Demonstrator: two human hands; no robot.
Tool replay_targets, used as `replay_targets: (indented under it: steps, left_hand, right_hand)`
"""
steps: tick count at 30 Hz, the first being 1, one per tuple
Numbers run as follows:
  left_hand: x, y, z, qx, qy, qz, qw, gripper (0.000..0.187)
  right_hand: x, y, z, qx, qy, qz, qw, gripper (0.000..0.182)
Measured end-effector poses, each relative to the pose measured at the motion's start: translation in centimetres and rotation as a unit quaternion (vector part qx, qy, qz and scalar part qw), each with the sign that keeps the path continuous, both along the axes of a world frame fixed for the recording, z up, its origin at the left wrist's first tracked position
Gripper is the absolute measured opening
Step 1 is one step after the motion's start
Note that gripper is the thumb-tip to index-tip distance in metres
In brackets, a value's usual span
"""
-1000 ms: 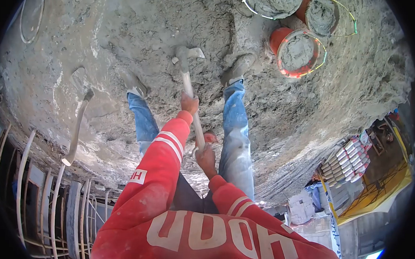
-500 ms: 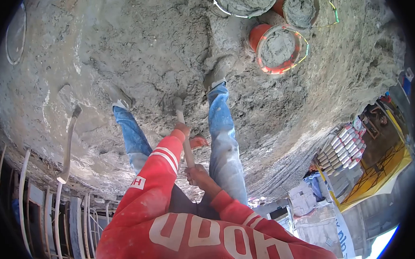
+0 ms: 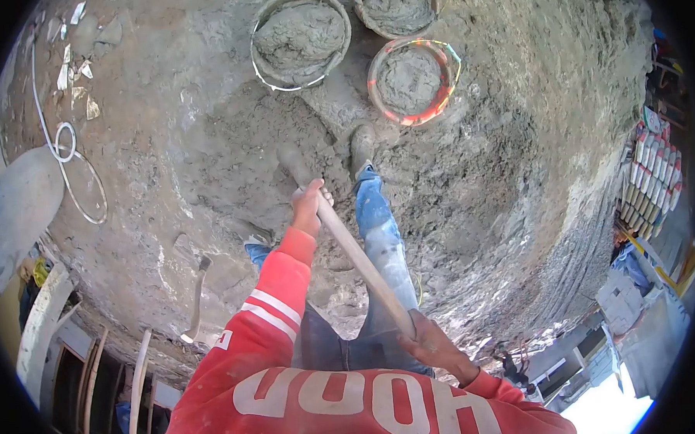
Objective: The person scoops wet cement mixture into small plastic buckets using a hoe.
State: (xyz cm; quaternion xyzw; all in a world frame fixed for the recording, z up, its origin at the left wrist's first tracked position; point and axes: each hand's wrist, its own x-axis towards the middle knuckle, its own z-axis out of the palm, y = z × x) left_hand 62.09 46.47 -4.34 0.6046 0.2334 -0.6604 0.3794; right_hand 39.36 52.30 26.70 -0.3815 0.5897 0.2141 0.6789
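Observation:
A long wooden handle (image 3: pixel 364 267) runs diagonally between my hands. Near its far end, my left hand (image 3: pixel 311 204) is wrapped round the wood, close to a mortar-coated tool head (image 3: pixel 292 159) low over the wet grey mortar (image 3: pixel 255 136). Lower right, in front of my body, my right hand (image 3: pixel 430 341) grips the near end of the handle. Beyond my feet stand three containers of grey mortar: a large bucket (image 3: pixel 346 42), an orange-rimmed bucket (image 3: pixel 374 92) and another bucket (image 3: pixel 434 8) at the top.
A second tool with a curved handle (image 3: pixel 197 301) lies on the ground at left. A pale hose (image 3: pixel 65 152) coils near an oval metal tub (image 3: pixel 21 212). Stacked bags (image 3: pixel 656 176) are at far right, and pale poles (image 3: pixel 139 389) stand lower left.
My right hand has moved down and to the right, with the handle now more slanted and more of it showing between my hands. The view has shifted, bringing the large bucket and hose further in.

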Motion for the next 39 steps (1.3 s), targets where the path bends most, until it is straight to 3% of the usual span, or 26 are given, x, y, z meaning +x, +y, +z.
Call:
replay_targets:
  steps: [1, 3, 4, 5, 7, 8, 9, 10, 11, 13, 15, 16, 21, 25, 30, 35, 37, 38, 39]
  left_hand:
    - [-0.6, -3.1, 2.9, 0.0, -0.011, -0.016, 1.0, 0.016]
    - [-2.4, -8.9, 7.8, -0.107, -0.019, 0.018, 0.994, 0.015]
    - [-3.8, -11.3, 9.1, -0.107, -0.025, 0.007, 0.994, 0.015]
    - [-5.4, -13.8, 9.9, -0.167, -0.035, -0.002, 0.985, 0.014]
    - [-8.6, -18.0, 7.7, -0.252, -0.039, -0.025, 0.967, 0.018]
    - [-10.1, -20.4, 5.5, -0.301, -0.041, -0.057, 0.951, 0.018]
    - [-11.7, -23.2, 3.2, -0.314, -0.076, -0.1, 0.941, 0.016]
    - [-13.0, -26.1, 1.1, -0.302, -0.053, -0.08, 0.948, 0.014]
    - [-14.2, -28.6, -1.3, -0.26, -0.082, -0.093, 0.958, 0.012]
    - [-14.6, -31.8, -0.8, -0.255, -0.112, -0.104, 0.955, 0.013]
    - [-13.5, -32.1, 1.3, -0.338, -0.151, -0.089, 0.925, 0.013]
    - [-12.1, -31.7, 1.8, -0.311, -0.148, -0.093, 0.934, 0.015]
    - [-3.1, -24.1, 8.6, -0.351, -0.142, -0.02, 0.925, 0.024]
    - [7.3, -15.1, 7.6, -0.263, -0.19, 0.034, 0.945, 0.021]
    - [16.8, -1.6, -1.7, -0.104, -0.32, -0.023, 0.942, 0.021]
    - [16.7, 14.4, -10.0, 0.063, -0.347, -0.061, 0.934, 0.031]
    - [14.7, 19.8, -12.2, 0.161, -0.373, -0.163, 0.899, 0.046]
    - [13.4, 23.6, -14.1, 0.169, -0.366, -0.156, 0.902, 0.046]
    - [11.5, 27.5, -16.3, 0.195, -0.457, -0.246, 0.832, 0.053]
  right_hand:
    - [-1.4, 0.1, -0.2, 0.0, -0.011, -0.016, 1.0, 0.037]
    - [-4.5, 0.0, -1.5, -0.055, 0.046, 0.034, 0.997, 0.043]
    - [-5.9, -0.7, -3.4, -0.053, 0.071, 0.027, 0.996, 0.046]
    - [-7.4, -0.7, -6.6, -0.126, 0.071, 0.01, 0.989, 0.045]
    - [-10.3, -1.6, -15.5, -0.244, 0.043, -0.081, 0.965, 0.042]
    - [-12.1, -1.7, -22.4, -0.27, 0.098, -0.033, 0.957, 0.039]
    - [-12.9, -4.0, -28.1, -0.299, 0.128, -0.059, 0.944, 0.028]
    - [-14.3, -5.2, -34.4, -0.442, 0.093, -0.075, 0.889, 0.028]
    - [-14.5, -8.4, -36.9, -0.413, 0.112, -0.088, 0.899, 0.027]
    - [-13.7, -13.1, -38.7, -0.422, 0.187, -0.089, 0.883, 0.027]
    - [-12.6, -14.5, -38.8, -0.435, 0.17, -0.069, 0.881, 0.027]
    - [-12.1, -13.8, -37.8, -0.442, 0.158, -0.046, 0.882, 0.028]
    - [-5.7, -9.3, -28.8, -0.387, 0.053, -0.025, 0.92, 0.027]
    - [3.2, -1.6, -23.4, -0.259, -0.02, -0.021, 0.966, 0.034]
    - [15.0, 8.6, -26.0, -0.223, -0.057, 0.044, 0.972, 0.034]
    - [19.8, 17.3, -30.9, -0.164, -0.041, 0.097, 0.981, 0.04]
    - [19.4, 20.3, -31.7, -0.115, -0.015, 0.121, 0.986, 0.042]
    - [18.6, 22.1, -31.4, -0.083, 0.016, 0.146, 0.986, 0.042]
    - [17.8, 23.2, -31.0, -0.052, 0.047, 0.172, 0.983, 0.043]
